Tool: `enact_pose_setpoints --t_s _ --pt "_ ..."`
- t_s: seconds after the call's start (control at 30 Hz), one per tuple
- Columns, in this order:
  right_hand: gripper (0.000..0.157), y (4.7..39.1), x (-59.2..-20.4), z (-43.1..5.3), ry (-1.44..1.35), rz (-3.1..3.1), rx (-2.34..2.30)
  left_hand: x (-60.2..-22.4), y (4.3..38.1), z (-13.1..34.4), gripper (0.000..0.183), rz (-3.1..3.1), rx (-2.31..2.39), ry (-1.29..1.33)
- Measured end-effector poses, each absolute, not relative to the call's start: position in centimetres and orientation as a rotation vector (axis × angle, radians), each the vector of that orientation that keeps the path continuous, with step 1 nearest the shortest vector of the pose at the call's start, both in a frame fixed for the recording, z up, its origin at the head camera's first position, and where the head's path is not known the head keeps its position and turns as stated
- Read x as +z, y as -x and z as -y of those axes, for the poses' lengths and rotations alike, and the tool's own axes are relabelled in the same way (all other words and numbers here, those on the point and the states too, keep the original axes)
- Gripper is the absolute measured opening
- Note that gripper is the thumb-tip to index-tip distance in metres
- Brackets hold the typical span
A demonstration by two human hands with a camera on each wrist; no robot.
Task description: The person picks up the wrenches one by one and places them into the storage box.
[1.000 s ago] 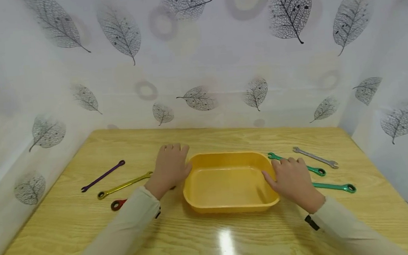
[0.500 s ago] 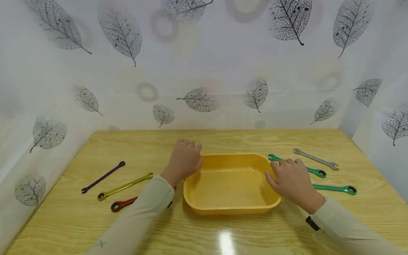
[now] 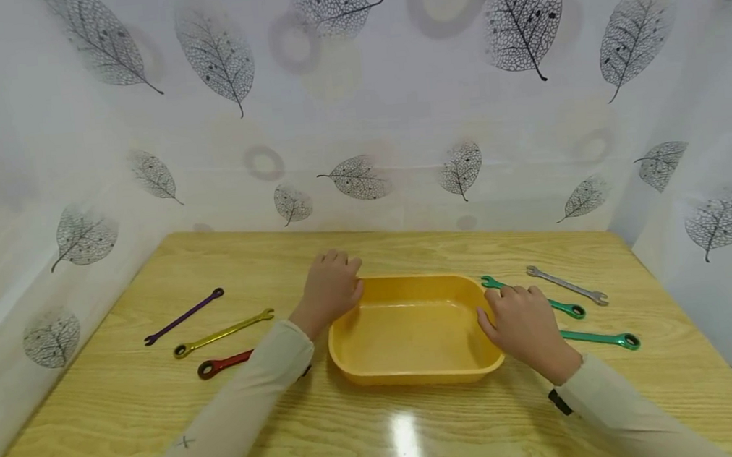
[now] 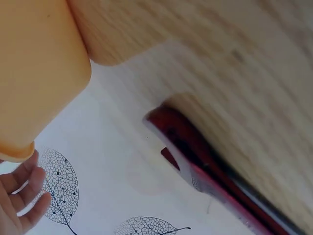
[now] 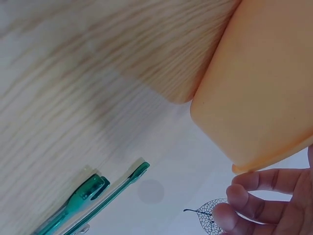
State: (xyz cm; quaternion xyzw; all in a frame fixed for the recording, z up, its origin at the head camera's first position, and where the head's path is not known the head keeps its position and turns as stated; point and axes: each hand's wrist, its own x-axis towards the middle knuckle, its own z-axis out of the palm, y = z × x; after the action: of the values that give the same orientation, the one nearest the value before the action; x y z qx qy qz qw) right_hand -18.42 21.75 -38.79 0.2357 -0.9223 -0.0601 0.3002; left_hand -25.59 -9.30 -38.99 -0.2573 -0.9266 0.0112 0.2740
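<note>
A yellow plastic tray point(image 3: 415, 337) with rounded corners stands on the wooden table between both hands, with nothing in it. My left hand point(image 3: 330, 288) holds its rim at the far left corner. In the left wrist view the fingers point(image 4: 29, 188) bend against the outside of that rim. On the opposite side, my right hand point(image 3: 523, 327) grips the right rim, thumb on the inner side. The right wrist view shows curled fingers point(image 5: 254, 203) at the rim's outer edge. A red wrench point(image 3: 221, 364) lies partly hidden by the left sleeve.
Left of the tray lie a purple wrench point(image 3: 184, 317) and a yellow-green wrench point(image 3: 225, 333). To the right are a silver wrench point(image 3: 567, 284) and two green wrenches, the nearer green wrench point(image 3: 601, 338) partly behind the right hand. A leaf-patterned curtain point(image 3: 356, 113) borders the table.
My left hand has moved right and slightly away along the tray's rim, to its far left corner. More of the red wrench shows. The right hand and the tray have hardly moved.
</note>
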Motion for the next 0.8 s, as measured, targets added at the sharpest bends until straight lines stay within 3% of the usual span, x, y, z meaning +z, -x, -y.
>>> enact_pose_setpoints --t_s 0.4,0.8 --pt "0.023 18.3 -38.8 -21.5 -0.628 2.46 -0.134 -38.1 26.1 10.0 0.009 2.446 0.136 0.971" --pt "0.025 18.5 -38.6 -21.7 -0.642 2.446 -0.182 -38.5 26.2 9.8 0.012 2.481 0.103 0.896"
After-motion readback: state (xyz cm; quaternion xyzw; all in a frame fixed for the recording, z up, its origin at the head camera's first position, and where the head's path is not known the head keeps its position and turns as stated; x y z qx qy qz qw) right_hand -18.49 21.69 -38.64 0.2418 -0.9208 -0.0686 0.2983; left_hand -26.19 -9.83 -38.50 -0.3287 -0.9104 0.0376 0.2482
